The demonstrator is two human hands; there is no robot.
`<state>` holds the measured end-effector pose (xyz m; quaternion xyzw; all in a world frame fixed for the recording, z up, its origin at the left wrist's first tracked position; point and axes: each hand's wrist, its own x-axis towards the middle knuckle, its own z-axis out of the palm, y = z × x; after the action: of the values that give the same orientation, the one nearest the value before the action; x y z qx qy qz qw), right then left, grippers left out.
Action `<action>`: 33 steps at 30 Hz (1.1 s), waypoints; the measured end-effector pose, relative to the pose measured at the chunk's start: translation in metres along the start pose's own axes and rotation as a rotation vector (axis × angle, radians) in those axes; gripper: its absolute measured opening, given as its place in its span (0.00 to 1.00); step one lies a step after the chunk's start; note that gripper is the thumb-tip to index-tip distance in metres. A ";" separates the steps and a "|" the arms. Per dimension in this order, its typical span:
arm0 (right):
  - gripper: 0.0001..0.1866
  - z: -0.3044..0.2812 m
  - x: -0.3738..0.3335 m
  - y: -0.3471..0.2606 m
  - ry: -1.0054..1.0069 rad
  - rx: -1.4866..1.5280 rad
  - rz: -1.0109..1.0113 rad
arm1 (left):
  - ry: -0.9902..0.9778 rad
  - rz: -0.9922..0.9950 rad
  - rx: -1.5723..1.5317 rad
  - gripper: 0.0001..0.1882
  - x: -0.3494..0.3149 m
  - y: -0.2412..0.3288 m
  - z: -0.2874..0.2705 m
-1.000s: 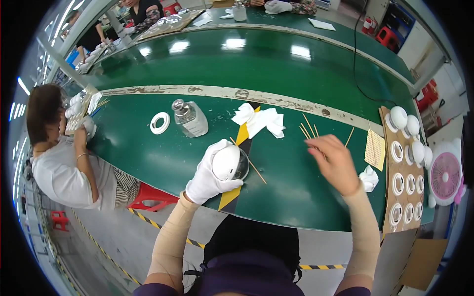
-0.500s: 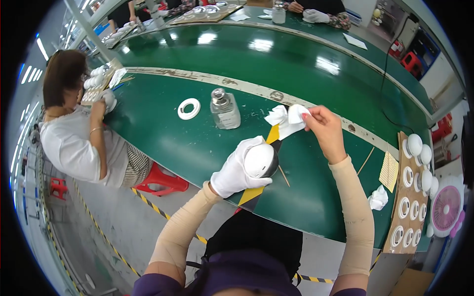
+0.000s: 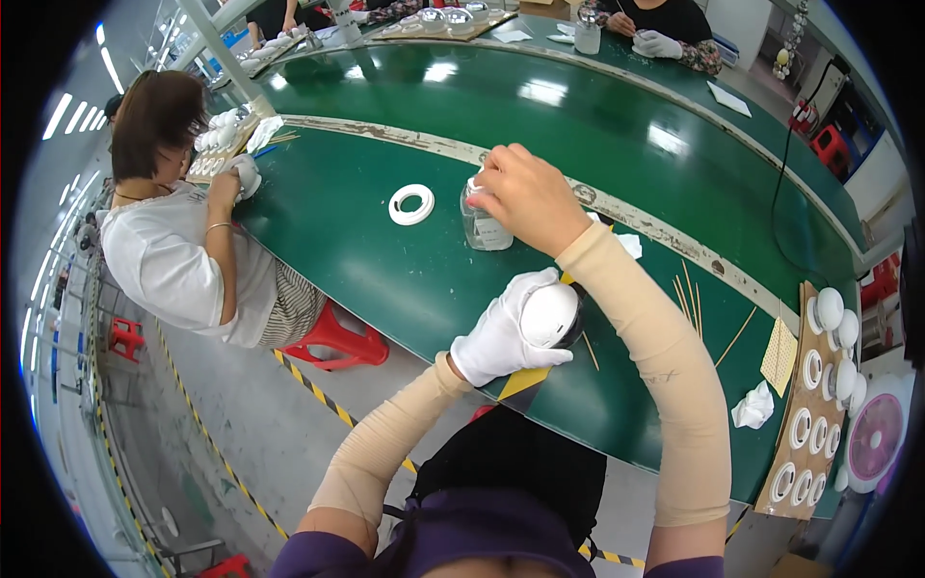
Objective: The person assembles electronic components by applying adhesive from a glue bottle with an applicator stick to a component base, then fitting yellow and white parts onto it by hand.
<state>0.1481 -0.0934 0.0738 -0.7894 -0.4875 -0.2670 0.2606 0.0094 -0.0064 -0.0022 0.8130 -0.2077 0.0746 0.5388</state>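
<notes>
1. Head view: gloved left hand (image 3: 503,339) closed around white dome unit (image 3: 549,315), over near edge of green tabletop (image 3: 366,250).
2. Bare right hand (image 3: 528,196) at top of clear bottle (image 3: 485,231), fingers bent; can't tell if gripping.
3. White ring (image 3: 396,206) lies flat left of bottle, apart.

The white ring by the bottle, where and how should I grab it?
Pinch the white ring by its left rim, probably from above: the bottle stands to its right. The ring lies flat with an open middle, so a finger could fit inside.
</notes>
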 end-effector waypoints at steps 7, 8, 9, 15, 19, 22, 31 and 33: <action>0.07 0.004 0.001 0.003 0.002 0.005 0.043 | -0.069 0.021 -0.022 0.53 0.003 -0.004 -0.008; 0.07 0.004 0.001 0.004 0.002 0.004 0.049 | -0.075 0.020 -0.024 0.53 0.004 -0.003 -0.007; 0.06 0.004 0.002 0.003 -0.002 -0.001 0.045 | -0.078 0.010 -0.010 0.51 0.005 -0.001 -0.009; 0.06 0.007 0.001 0.001 0.007 0.014 0.095 | -0.069 0.008 0.014 0.49 0.004 0.001 -0.007; 0.06 0.006 0.005 0.000 -0.047 0.024 0.143 | -0.068 -0.011 -0.036 0.49 0.002 -0.002 -0.006; 0.06 0.004 0.009 -0.002 -0.091 0.025 0.184 | -0.072 -0.017 0.003 0.50 0.003 0.001 -0.008; 0.07 0.000 0.028 0.002 -0.115 0.002 0.163 | -0.037 0.044 -0.050 0.50 0.003 -0.004 -0.007; 0.07 0.004 0.027 0.003 -0.125 -0.037 0.134 | -0.039 0.031 -0.100 0.50 0.001 -0.007 -0.006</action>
<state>0.1618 -0.0745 0.0884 -0.8400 -0.4440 -0.2084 0.2321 0.0135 0.0009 -0.0053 0.7831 -0.2339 0.0567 0.5734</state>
